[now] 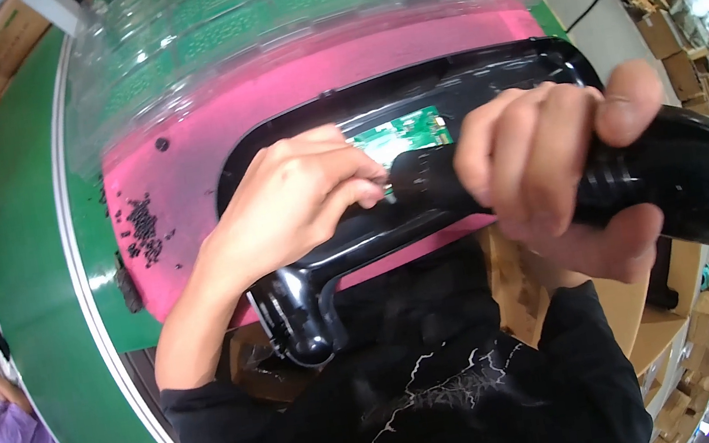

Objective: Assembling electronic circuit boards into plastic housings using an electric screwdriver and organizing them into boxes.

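My right hand [546,152] is wrapped round a black electric screwdriver [686,172], which lies nearly level with its nose [426,176] pointing left. At that nose, the thumb and index finger of my left hand [299,188] are pinched together; what they hold is too small to make out. Beneath both hands a black plastic housing [479,70] rests on a pink mat [173,171]. Inside the housing sits a green circuit board [401,134], partly covered by my hands and the screwdriver. A rounded black end of the housing [300,317] juts toward me.
Small black screws [142,226] lie heaped on the mat's left side, with a round black piece [162,144] above them. Clear plastic trays [251,17] holding green boards line the back. Cardboard boxes [661,33] stand at right. A person in purple [24,431] is far left.
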Demonstrator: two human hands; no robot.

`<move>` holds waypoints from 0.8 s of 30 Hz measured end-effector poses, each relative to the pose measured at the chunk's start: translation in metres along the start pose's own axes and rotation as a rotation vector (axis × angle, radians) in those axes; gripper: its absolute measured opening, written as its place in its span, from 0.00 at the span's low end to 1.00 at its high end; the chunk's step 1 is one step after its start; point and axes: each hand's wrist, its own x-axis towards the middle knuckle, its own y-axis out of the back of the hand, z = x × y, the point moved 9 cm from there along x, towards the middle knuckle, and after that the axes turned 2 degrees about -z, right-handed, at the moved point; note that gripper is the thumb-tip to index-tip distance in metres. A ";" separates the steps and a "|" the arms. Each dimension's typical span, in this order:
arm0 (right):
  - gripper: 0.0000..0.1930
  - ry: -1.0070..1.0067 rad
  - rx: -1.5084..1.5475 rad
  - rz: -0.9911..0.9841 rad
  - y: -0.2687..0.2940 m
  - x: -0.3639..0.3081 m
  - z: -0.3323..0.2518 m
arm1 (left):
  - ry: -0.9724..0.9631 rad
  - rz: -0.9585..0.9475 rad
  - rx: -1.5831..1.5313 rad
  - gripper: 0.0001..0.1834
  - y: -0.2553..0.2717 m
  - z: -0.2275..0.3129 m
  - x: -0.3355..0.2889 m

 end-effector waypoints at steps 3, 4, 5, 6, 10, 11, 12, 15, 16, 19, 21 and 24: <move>0.25 -0.027 0.023 -0.049 -0.004 0.001 0.005 | 0.015 -0.014 0.026 0.06 0.000 0.002 -0.003; 0.25 -0.051 0.003 -0.056 -0.005 0.001 0.006 | 0.012 0.005 0.046 0.07 0.001 0.002 -0.004; 0.26 -0.108 0.014 -0.026 -0.003 0.000 0.008 | 0.007 0.008 0.042 0.07 0.000 0.002 -0.004; 0.26 -0.109 0.005 -0.020 0.000 0.000 0.006 | -0.031 0.016 0.046 0.06 0.001 0.006 -0.002; 0.21 -0.049 0.180 0.115 0.017 0.000 -0.001 | -0.138 0.084 -0.058 0.07 0.006 0.012 0.001; 0.20 -0.042 0.232 0.124 0.018 0.000 0.000 | -0.133 0.087 -0.056 0.07 0.006 0.011 0.001; 0.20 -0.044 0.235 0.123 0.019 0.001 -0.001 | -0.162 0.128 -0.068 0.07 0.009 0.014 0.001; 0.18 -0.035 0.116 0.096 0.029 0.006 -0.004 | -0.202 0.224 -0.012 0.08 0.017 0.017 -0.001; 0.17 -0.049 0.017 0.151 0.032 0.009 -0.005 | -0.216 0.276 0.056 0.09 0.022 0.019 -0.004; 0.15 -0.116 -0.172 0.106 0.048 0.015 0.003 | -0.113 0.209 0.115 0.07 0.015 0.012 -0.002; 0.13 -0.171 -0.188 0.136 0.060 0.012 0.016 | -0.050 0.156 0.133 0.07 0.011 0.006 -0.001; 0.13 -0.203 -0.241 0.153 0.064 0.007 0.026 | -0.021 0.097 0.183 0.08 0.007 0.003 0.000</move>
